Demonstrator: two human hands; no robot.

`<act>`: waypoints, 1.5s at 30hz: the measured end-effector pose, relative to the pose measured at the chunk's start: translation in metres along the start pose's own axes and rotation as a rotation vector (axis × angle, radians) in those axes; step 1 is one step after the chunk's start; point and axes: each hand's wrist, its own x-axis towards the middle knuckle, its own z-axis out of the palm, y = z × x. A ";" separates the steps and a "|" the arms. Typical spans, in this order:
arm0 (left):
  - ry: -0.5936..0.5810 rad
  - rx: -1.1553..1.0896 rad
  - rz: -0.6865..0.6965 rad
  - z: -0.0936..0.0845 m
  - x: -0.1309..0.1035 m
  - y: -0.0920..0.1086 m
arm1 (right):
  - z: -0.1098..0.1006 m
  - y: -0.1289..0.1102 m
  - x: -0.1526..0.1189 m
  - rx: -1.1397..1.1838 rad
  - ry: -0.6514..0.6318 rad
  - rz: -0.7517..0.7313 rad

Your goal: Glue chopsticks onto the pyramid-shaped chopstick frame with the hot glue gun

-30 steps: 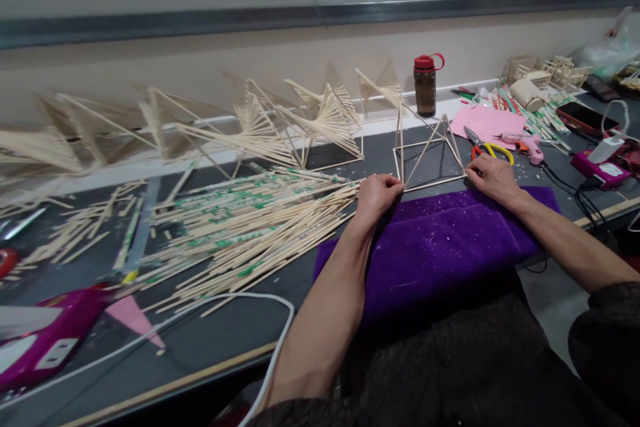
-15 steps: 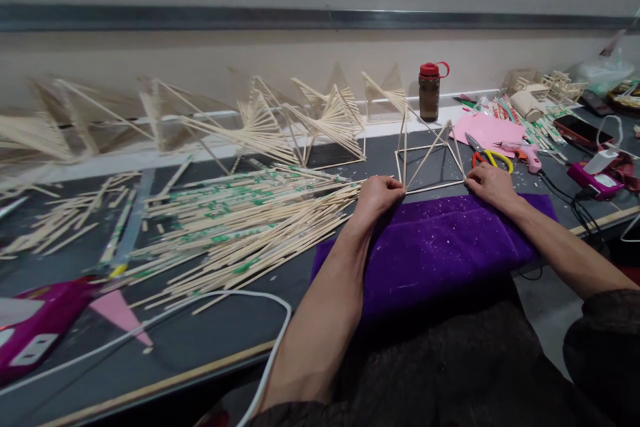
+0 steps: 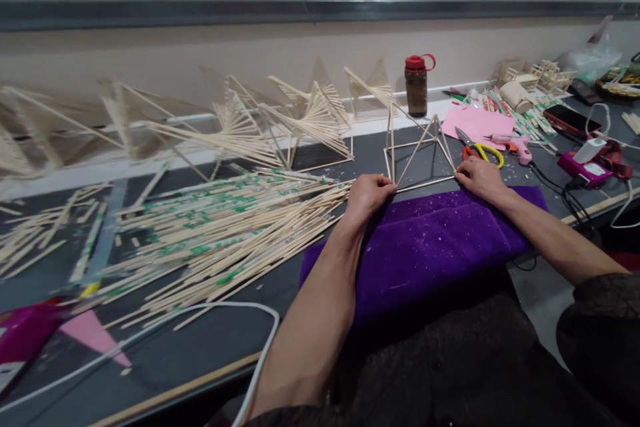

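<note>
A frame of thin wooden sticks (image 3: 425,182) stands on the dark table, just beyond a folded purple cloth (image 3: 425,247). My left hand (image 3: 369,199) pinches the frame's near left corner between thumb and fingers. At the near right corner, my right hand (image 3: 479,177) has its fingers closed on the frame. Two peaks of joined sticks rise from the frame behind my hands. Scissors with red and yellow handles (image 3: 487,155) lie just beyond my right hand.
Loose sticks (image 3: 270,237) spread left of my left hand. Twisted stick models (image 3: 315,123) line the wall beside a red-capped bottle (image 3: 416,90). A pink glue gun (image 3: 520,147), pink paper (image 3: 477,123) and a phone (image 3: 570,120) lie right. A white cable (image 3: 220,305) crosses the near left.
The view has swung slightly right, so the things appear farther left. Both hands remain at the same corners of the stick frame.
</note>
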 end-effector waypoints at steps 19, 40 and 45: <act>-0.004 0.093 0.000 0.001 0.002 0.001 | -0.001 -0.002 0.004 -0.080 -0.044 -0.022; 0.007 0.077 0.016 0.001 0.002 -0.001 | 0.001 -0.001 0.004 -0.059 -0.041 -0.051; 0.016 0.064 0.024 0.000 0.001 0.001 | -0.001 -0.005 0.002 -0.054 -0.051 -0.037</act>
